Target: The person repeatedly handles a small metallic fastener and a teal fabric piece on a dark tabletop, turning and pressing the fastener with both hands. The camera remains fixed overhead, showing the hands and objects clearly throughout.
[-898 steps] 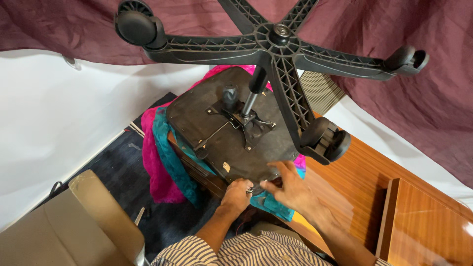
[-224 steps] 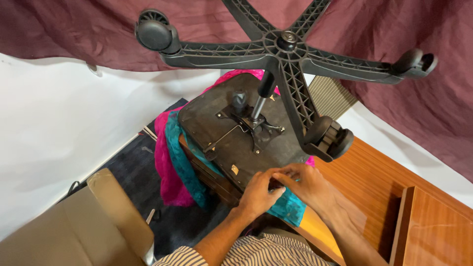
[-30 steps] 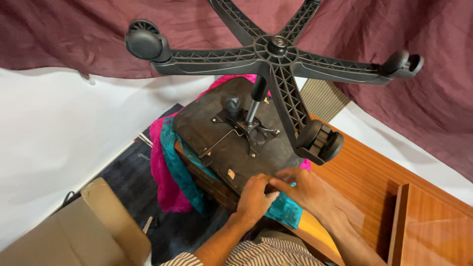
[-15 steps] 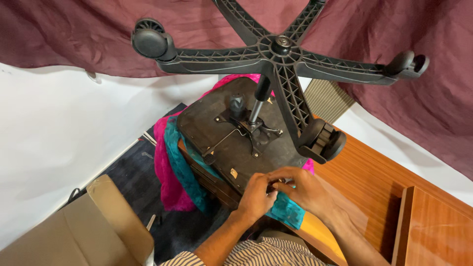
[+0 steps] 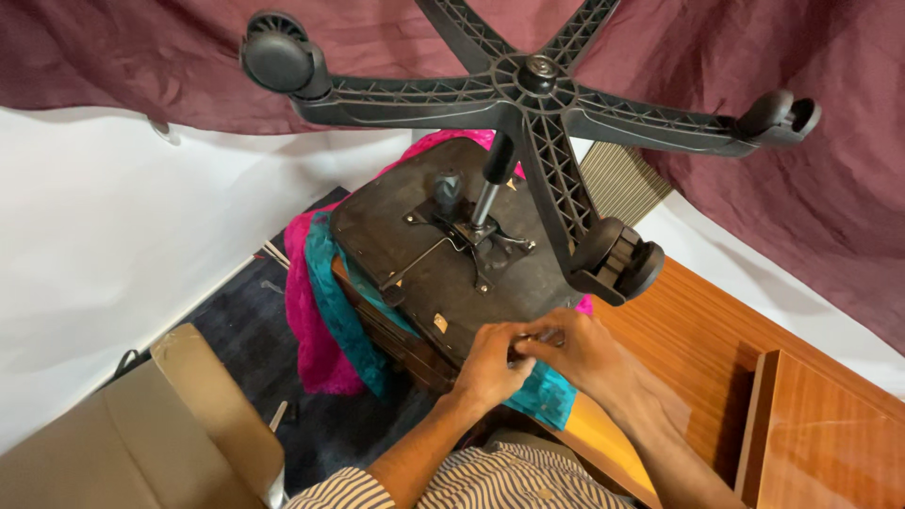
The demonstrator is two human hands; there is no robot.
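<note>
An office chair is turned upside down, its black five-arm wheeled base (image 5: 537,90) up in the air and the dark seat underside (image 5: 443,254) facing me. Teal cloth (image 5: 542,396) and pink cloth (image 5: 311,311) hang from under the seat. My left hand (image 5: 490,363) and my right hand (image 5: 575,353) meet at the near edge of the seat, fingers pressed together on the edge over the teal cloth. Whatever lies between the fingertips is hidden.
A wooden tabletop (image 5: 716,358) lies at the right with a raised wooden panel (image 5: 820,424). A cardboard box (image 5: 141,434) stands at the lower left. A white wall (image 5: 104,236) and a maroon curtain (image 5: 830,198) close the back. Dark carpet (image 5: 245,330) shows below.
The view has shifted slightly. Both hands stay together at the near edge of the seat, with small finger movements only.
</note>
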